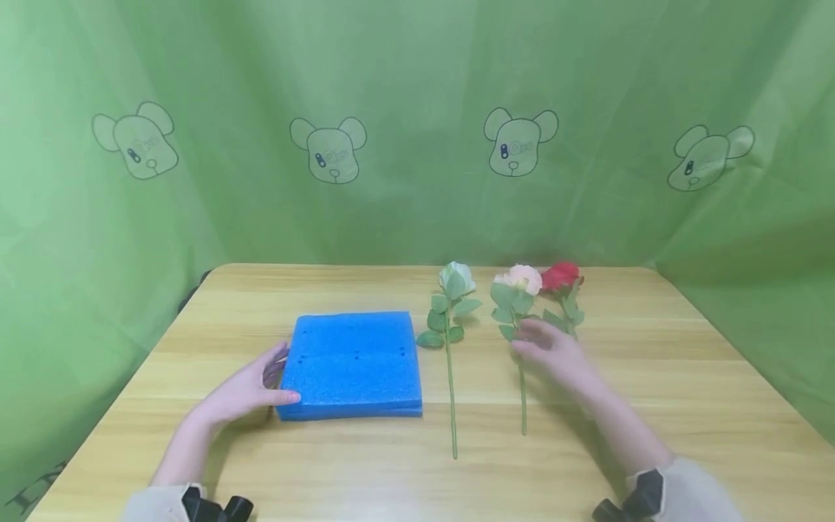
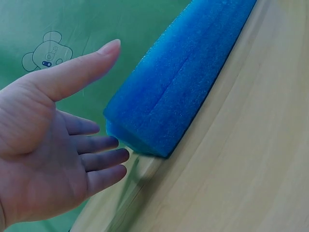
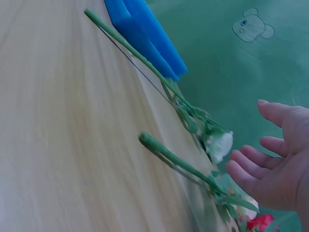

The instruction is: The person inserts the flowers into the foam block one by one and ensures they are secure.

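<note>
A blue foam block (image 1: 355,362) with small dark holes in its top lies on the table, left of the flowers. My left hand (image 1: 251,384) is at its left side, thumb by the near corner; in the left wrist view the fingers (image 2: 104,159) are spread and loose, beside the block's end. My right hand (image 1: 554,355) hovers by the stem of a pink artificial rose (image 1: 524,278), its fingers relaxed and around nothing. To the left lies a pale blue-white rose (image 1: 458,278) on a long green stem. A red rose (image 1: 559,276) lies behind my right hand, its lower stem hidden.
The wooden table (image 1: 365,471) carries the block and the flowers. Green curtain (image 1: 417,72) printed with bear heads hangs behind and along both sides. Dark wrist devices (image 1: 215,506) sit at the sleeves.
</note>
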Available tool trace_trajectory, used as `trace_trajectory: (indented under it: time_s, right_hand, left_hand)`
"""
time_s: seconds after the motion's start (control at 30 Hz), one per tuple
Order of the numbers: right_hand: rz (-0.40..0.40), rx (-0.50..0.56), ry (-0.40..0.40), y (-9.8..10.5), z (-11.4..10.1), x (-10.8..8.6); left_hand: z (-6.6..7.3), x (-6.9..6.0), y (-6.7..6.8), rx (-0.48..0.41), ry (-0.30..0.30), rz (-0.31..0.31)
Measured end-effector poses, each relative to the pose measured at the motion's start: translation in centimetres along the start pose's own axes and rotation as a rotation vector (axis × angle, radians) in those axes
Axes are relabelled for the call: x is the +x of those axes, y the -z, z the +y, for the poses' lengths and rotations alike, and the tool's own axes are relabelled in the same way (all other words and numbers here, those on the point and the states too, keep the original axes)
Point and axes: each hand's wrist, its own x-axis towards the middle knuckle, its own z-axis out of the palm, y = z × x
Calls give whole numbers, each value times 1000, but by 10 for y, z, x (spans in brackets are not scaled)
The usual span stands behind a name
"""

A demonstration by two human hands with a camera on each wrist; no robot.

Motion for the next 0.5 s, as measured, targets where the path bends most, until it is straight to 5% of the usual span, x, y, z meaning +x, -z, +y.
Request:
trace_trajectory:
  time_s: [0.5]
  right_hand:
    - [-121, 369, -68, -47, -9, 9]
  left_hand:
    - [2, 0, -2, 9, -5, -31]
